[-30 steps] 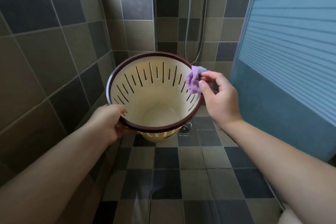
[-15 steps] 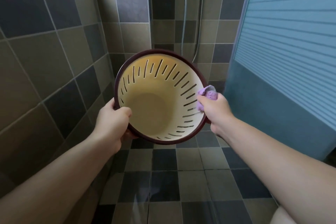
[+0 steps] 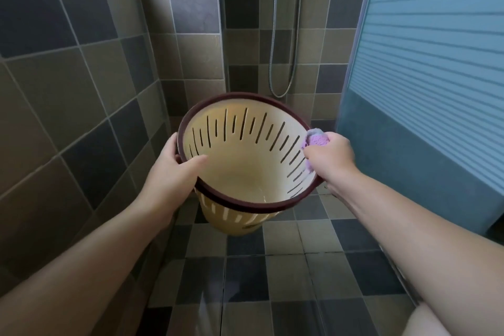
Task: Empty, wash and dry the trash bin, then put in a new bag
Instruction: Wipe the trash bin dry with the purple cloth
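Cream plastic with a dark maroon rim: the trash bin sits in the middle of the frame, lifted off the floor and tilted so its mouth faces up toward me. My left hand grasps the rim at its left edge, thumb hooked over the inside and fingers wrapped behind the outer wall. My right hand is clenched around a purple cloth, which I press against the rim and slotted inner wall at the right edge of the bin. Nothing lies inside; I see bare wall, the vertical slots, and a faint sheen low down at the base that may be leftover water, though I cannot be sure. From that I judge the emptying done and the washing likely done too, with the drying under way, at the rim on the right side. Left to do, by my reckoning: wipe the rest of the interior and the outside, then fit a new bag, and no bag shows anywhere in the head view. A shower hose hangs in the upper centre against the tiled wall, a blue striped panel fills the right side, and the tiled floor spreads across the bottom.
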